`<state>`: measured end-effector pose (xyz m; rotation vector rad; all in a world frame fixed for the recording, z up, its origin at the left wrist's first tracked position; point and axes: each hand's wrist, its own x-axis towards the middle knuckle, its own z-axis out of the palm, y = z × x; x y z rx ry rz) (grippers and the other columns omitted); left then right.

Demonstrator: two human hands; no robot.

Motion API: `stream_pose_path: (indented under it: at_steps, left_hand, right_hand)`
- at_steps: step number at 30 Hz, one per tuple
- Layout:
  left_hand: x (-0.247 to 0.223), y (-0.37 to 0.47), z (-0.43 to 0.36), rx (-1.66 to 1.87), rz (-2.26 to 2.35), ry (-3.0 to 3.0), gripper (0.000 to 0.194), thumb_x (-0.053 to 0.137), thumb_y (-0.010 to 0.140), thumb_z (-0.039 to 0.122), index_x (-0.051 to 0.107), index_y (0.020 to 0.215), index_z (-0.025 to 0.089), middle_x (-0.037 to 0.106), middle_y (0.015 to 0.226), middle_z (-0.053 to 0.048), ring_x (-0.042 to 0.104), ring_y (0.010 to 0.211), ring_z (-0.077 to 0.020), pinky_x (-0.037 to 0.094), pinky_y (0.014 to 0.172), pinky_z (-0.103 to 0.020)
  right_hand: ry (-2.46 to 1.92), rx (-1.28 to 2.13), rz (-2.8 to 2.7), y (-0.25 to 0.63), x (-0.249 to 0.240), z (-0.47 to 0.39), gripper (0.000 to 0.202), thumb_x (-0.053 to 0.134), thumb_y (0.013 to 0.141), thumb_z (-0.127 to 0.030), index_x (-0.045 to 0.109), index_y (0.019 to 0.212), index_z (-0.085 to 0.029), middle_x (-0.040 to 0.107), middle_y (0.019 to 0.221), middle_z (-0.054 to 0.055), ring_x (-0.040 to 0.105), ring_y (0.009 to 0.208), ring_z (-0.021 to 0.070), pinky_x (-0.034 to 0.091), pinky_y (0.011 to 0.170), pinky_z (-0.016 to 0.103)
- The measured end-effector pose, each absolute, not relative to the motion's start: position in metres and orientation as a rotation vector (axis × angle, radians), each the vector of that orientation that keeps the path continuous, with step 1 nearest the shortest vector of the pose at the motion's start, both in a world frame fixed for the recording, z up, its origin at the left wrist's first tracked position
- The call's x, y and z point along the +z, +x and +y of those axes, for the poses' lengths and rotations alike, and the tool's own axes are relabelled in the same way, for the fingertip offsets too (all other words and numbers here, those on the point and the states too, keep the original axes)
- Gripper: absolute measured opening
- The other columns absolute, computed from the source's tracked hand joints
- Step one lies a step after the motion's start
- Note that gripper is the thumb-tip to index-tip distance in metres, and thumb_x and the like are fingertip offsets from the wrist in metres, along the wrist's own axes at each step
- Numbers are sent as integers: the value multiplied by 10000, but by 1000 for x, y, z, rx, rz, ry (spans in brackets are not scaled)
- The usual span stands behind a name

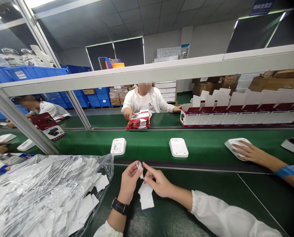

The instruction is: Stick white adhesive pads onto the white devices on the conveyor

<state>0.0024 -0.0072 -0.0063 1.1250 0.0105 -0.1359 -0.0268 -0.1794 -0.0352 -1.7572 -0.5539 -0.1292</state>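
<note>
Fingers of the left hand [131,177] are pinching a small bundle of thin white pieces [140,170], edges facing up, near the center of the frame. The right hand [160,182] is reaching in from the other side, its index finger and thumb spread and meeting the bundle's edge; whether they are gripping a piece, I cannot tell. Below the hands, a few white cards [147,199] are lying overlapped on the dark green worktop [181,225]. Filling the lower left, a clear plastic bag [110,162] is holding a large heap of similar white cards [85,207].

Handling the bundle well probably means keeping the left pinch firm but light, low enough that the upper edges are fanning slightly apart. The right index finger is best working at one edge, with the thumb meeting it behind a single piece, since thin stock is likely clinging in pairs. Squeezing too hard could be bending corners; slackening could be letting the bundle slide apart onto the loose cards.

Beyond the hands, two white devices [118,146] are resting on the green conveyor belt [149,144]. Toward the right edge, another person's hand [249,152] is touching a third white device [237,148].
</note>
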Motion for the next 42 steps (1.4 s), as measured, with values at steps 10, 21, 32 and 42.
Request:
stream_pose_path:
  at_steps: [10,21,32,42]
  left_hand:
    - [-2,16,10,-157,232,738,249,623,941,348,692,1069,146,760,1062,-107,728,998,-185,607,930,-321]
    - [8,10,10,-145,230,597,260,641,929,325,676,1092,126,763,1058,-131,740,971,-209,625,885,-323]
    - [3,9,7,-141,148,589,293,717,876,359,712,1042,118,766,1061,-143,734,962,-223,603,888,-337]
    - [0,10,6,-155,174,573,271,721,873,354,726,1021,127,765,1068,-133,725,983,-218,582,942,-347]
  right_hand:
    - [-2510,19,-507,-39,-14,-182,594,909,545,-528,622,917,-166,609,959,74,552,860,258,431,806,409]
    - [-2232,-310,-428,27,-18,-196,115,542,934,-256,624,892,-187,672,835,22,611,759,171,481,717,277]
    - [-2483,-590,-691,160,-19,-156,292,494,953,-176,735,1116,-196,711,1245,89,619,1179,255,417,1081,432]
    - [-2697,-541,-893,148,-19,-179,560,614,900,-392,581,1385,-113,576,1406,176,518,1300,334,343,1175,487]
